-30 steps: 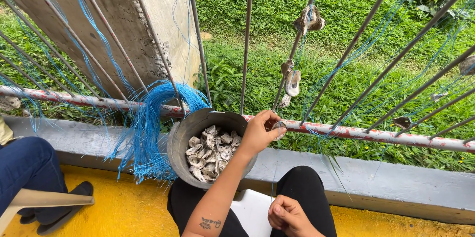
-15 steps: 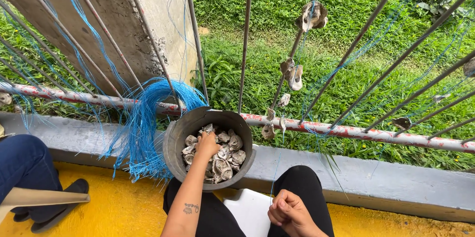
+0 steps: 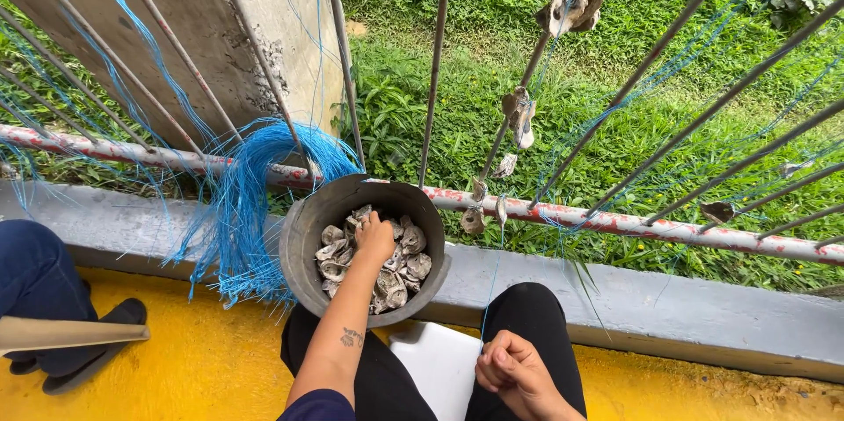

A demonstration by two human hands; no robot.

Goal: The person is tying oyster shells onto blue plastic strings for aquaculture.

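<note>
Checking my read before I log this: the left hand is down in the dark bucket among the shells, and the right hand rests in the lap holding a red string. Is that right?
Not quite. In the head view the string running to the right hand is blue, not red. The rest holds: the left hand is down in the dark bucket among the shells, and the right hand rests in the lap.
</note>
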